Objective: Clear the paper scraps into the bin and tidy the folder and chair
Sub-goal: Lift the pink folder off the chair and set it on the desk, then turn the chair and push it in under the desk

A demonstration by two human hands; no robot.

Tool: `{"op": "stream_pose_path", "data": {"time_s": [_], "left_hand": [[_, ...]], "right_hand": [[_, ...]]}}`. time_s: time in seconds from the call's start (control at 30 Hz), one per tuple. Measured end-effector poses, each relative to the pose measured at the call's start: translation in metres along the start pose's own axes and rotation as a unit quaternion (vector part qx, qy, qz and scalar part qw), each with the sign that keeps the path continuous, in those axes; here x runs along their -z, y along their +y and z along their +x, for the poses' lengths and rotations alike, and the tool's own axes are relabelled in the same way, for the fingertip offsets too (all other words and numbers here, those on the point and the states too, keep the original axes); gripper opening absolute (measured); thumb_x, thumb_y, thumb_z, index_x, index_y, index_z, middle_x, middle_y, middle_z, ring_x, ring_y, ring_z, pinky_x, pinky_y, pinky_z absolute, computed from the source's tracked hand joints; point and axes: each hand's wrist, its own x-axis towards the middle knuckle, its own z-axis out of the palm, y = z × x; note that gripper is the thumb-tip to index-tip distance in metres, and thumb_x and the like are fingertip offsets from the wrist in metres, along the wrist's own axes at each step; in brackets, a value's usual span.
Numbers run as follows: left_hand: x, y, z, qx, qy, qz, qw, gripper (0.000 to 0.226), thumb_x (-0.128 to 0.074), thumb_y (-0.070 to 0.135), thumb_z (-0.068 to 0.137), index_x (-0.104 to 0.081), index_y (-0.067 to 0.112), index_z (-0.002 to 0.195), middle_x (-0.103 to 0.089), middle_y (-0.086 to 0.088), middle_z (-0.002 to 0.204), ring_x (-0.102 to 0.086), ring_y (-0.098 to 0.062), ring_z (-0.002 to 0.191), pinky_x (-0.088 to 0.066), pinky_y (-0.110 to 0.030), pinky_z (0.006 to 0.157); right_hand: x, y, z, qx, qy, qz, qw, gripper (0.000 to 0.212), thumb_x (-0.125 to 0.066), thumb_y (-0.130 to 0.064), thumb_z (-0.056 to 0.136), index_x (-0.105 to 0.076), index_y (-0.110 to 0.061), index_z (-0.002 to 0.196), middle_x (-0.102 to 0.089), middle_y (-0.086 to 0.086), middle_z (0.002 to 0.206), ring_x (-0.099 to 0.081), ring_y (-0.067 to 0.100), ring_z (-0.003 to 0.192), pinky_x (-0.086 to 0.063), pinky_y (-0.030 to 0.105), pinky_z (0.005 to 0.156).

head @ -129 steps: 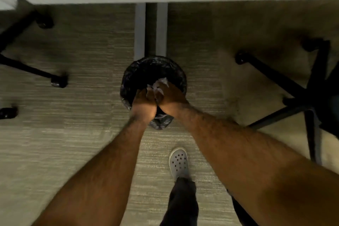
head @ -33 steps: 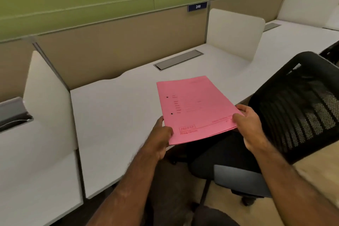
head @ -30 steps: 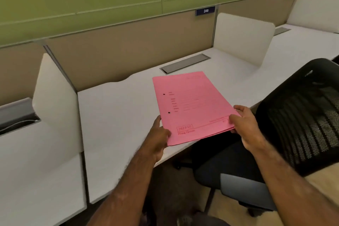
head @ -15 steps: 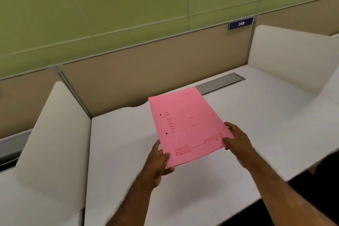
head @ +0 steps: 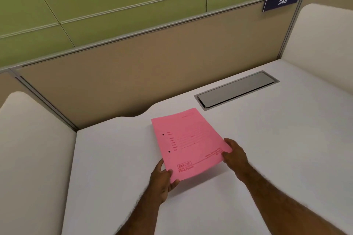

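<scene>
A pink folder (head: 188, 141) with red print and two punched holes is held low over the white desk (head: 114, 158), its far edge near or on the surface. My left hand (head: 161, 179) grips its near left corner. My right hand (head: 234, 153) grips its near right corner. The bin, the paper scraps and the chair are out of view.
A grey cable hatch (head: 236, 88) is set into the desk at the back right. White side dividers stand at the left (head: 32, 149) and right (head: 322, 47). A beige partition (head: 152, 59) with a "248" sign (head: 282, 1) closes the back.
The view has swung from the floor bin to the desk. Both hands have carried the folder forward over the desk and lowered it. The chair has left the view.
</scene>
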Motion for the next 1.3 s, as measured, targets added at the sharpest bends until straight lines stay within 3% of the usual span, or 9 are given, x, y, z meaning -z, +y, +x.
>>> {"op": "stream_pose_path", "data": {"time_s": [0.17,0.33,0.43,0.53,0.67,0.73,0.87,1.1,1.3], "left_hand": [[-0.01,0.005,0.044,0.006,0.065,0.008,0.998,0.045,-0.058,0.003,0.091,-0.046,0.028,0.126,-0.066,-0.011,0.108,-0.064,-0.029,0.094,-0.061,-0.037,0.062],[-0.017,0.015,0.077,-0.035,0.147,0.119,0.981,0.047,-0.062,0.004,0.086,-0.048,0.014,0.129,-0.061,-0.015,0.126,-0.061,-0.027,0.102,-0.056,-0.04,0.088],[-0.021,0.02,0.086,-0.061,0.147,0.164,0.973,0.046,-0.062,0.005,0.084,-0.05,0.013,0.128,-0.061,-0.012,0.126,-0.056,-0.022,0.096,-0.052,-0.033,0.085],[-0.023,0.023,0.093,-0.071,0.136,0.168,0.974,0.042,-0.064,0.007,0.085,-0.051,0.018,0.123,-0.06,-0.012,0.128,-0.057,-0.023,0.099,-0.053,-0.031,0.08],[-0.022,0.021,0.089,-0.08,0.129,0.194,0.969,0.049,-0.066,0.019,0.088,-0.046,0.018,0.132,-0.057,-0.011,0.132,-0.053,-0.022,0.101,-0.05,-0.043,0.092],[-0.019,0.016,0.082,-0.089,0.129,0.231,0.96,0.046,-0.064,0.019,0.089,-0.048,0.018,0.132,-0.056,-0.011,0.134,-0.055,-0.026,0.108,-0.049,-0.042,0.094],[-0.01,0.006,0.061,-0.09,0.11,0.286,0.948,0.047,-0.06,0.016,0.091,-0.046,0.017,0.136,-0.05,-0.009,0.141,-0.049,-0.029,0.125,-0.045,-0.041,0.103],[0.006,-0.002,-0.002,-0.157,0.094,0.318,0.93,0.034,-0.054,0.019,0.095,-0.054,0.013,0.129,-0.054,-0.008,0.138,-0.049,-0.025,0.127,-0.039,-0.033,0.103],[0.031,-0.026,-0.087,-0.231,0.08,0.354,0.903,0.03,-0.054,0.017,0.095,-0.059,0.01,0.123,-0.06,-0.006,0.132,-0.053,-0.021,0.123,-0.038,-0.027,0.101]], "right_hand": [[-0.019,0.003,0.042,-0.016,-0.001,-0.038,0.999,0.053,-0.057,-0.003,0.086,-0.043,-0.009,0.137,-0.061,0.012,0.125,-0.059,0.031,0.111,-0.05,0.043,0.097],[-0.04,-0.003,0.072,-0.034,-0.013,-0.065,0.997,0.056,-0.063,-0.012,0.087,-0.04,-0.003,0.138,-0.059,0.017,0.127,-0.059,0.033,0.113,-0.05,0.038,0.09],[-0.048,-0.008,0.082,-0.035,-0.02,-0.063,0.997,0.055,-0.065,-0.012,0.086,-0.041,-0.003,0.135,-0.06,0.017,0.126,-0.061,0.032,0.109,-0.052,0.038,0.087],[-0.053,-0.013,0.091,-0.042,-0.039,-0.064,0.996,0.069,-0.066,-0.013,0.086,-0.028,-0.008,0.144,-0.054,0.016,0.132,-0.057,0.033,0.116,-0.05,0.044,0.092],[-0.055,-0.011,0.086,0.003,-0.03,-0.077,0.997,0.047,-0.07,-0.015,0.083,-0.048,-0.012,0.124,-0.063,0.011,0.117,-0.061,0.027,0.107,-0.05,0.032,0.081],[-0.057,-0.007,0.078,0.016,-0.029,-0.087,0.996,0.048,-0.07,-0.013,0.082,-0.05,-0.012,0.126,-0.061,0.011,0.122,-0.058,0.023,0.109,-0.045,0.029,0.086],[-0.061,-0.002,0.056,0.002,-0.059,-0.14,0.988,0.063,-0.065,-0.019,0.086,-0.038,-0.008,0.141,-0.048,0.013,0.143,-0.045,0.03,0.132,-0.037,0.038,0.107],[-0.066,-0.003,-0.017,0.066,-0.072,-0.146,0.984,0.036,-0.063,-0.024,0.087,-0.06,-0.011,0.121,-0.063,0.005,0.128,-0.057,0.019,0.12,-0.04,0.027,0.102],[-0.056,-0.002,-0.111,0.11,-0.055,-0.16,0.979,0.029,-0.062,-0.025,0.088,-0.065,-0.011,0.113,-0.068,0.002,0.118,-0.062,0.017,0.109,-0.041,0.022,0.095]]}}
